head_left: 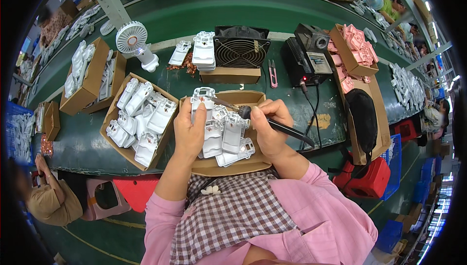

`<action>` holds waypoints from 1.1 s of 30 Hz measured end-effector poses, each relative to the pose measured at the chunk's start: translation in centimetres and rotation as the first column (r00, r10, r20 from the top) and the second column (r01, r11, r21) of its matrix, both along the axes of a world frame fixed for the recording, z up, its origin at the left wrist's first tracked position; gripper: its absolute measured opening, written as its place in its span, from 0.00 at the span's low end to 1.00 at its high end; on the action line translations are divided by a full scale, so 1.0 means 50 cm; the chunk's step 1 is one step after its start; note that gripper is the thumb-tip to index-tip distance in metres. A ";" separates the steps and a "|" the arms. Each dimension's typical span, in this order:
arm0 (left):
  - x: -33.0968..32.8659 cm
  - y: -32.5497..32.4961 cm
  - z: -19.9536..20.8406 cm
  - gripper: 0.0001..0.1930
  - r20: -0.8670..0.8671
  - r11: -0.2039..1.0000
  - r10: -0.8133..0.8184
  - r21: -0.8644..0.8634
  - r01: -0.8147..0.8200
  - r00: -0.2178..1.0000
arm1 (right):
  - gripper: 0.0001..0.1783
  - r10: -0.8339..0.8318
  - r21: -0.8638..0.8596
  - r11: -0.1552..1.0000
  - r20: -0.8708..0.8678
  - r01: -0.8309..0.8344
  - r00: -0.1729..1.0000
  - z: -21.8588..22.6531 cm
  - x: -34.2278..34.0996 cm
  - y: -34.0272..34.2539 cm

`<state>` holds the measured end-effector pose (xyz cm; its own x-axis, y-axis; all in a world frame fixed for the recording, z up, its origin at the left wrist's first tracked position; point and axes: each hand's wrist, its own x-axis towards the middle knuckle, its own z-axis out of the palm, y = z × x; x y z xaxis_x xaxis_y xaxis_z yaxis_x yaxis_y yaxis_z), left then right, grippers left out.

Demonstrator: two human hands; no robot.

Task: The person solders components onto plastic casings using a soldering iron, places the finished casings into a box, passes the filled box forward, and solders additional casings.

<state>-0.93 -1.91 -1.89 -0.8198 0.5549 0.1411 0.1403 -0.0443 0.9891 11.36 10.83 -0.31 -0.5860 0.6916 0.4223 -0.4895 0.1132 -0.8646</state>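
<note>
My left hand (190, 132) grips a white plastic housing (200, 103) with small copper-coloured parts in it, thumb on its face. In my right hand (272, 133) is a black-handled soldering iron (291, 130), fingers closed round its grip. The iron's thin tip points left and comes up to the housing's edge; whether it touches is too small to tell. Beneath both hands, a cardboard tray (232, 169) holds several more white housings (233, 136). A fuller cardboard box of similar housings (142, 110) stands just left of my left hand.
Behind the tray stand a black fan (242, 51), stacked housings (204, 53) and copper-coloured bits (188, 65). Pink snips (273, 74) lie beside a black soldering station (305, 58) with cables. Pink parts (357, 46) fill a box at right; a small white fan (132, 38) is at left.
</note>
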 end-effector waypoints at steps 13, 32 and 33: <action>-0.002 -0.003 0.004 0.09 0.053 0.998 0.014 -0.057 -0.011 0.998 | 0.11 -0.017 0.034 0.999 0.142 0.012 0.990 -0.009 -0.010 0.002; 0.005 -0.003 0.018 0.08 0.167 0.999 -0.036 0.026 0.032 0.985 | 0.10 0.002 0.032 0.999 0.150 -0.007 0.989 -0.008 -0.007 0.003; 0.006 -0.002 0.020 0.08 0.175 0.999 -0.036 0.024 0.032 0.984 | 0.08 0.024 0.024 0.999 0.147 -0.028 0.989 -0.006 -0.005 0.004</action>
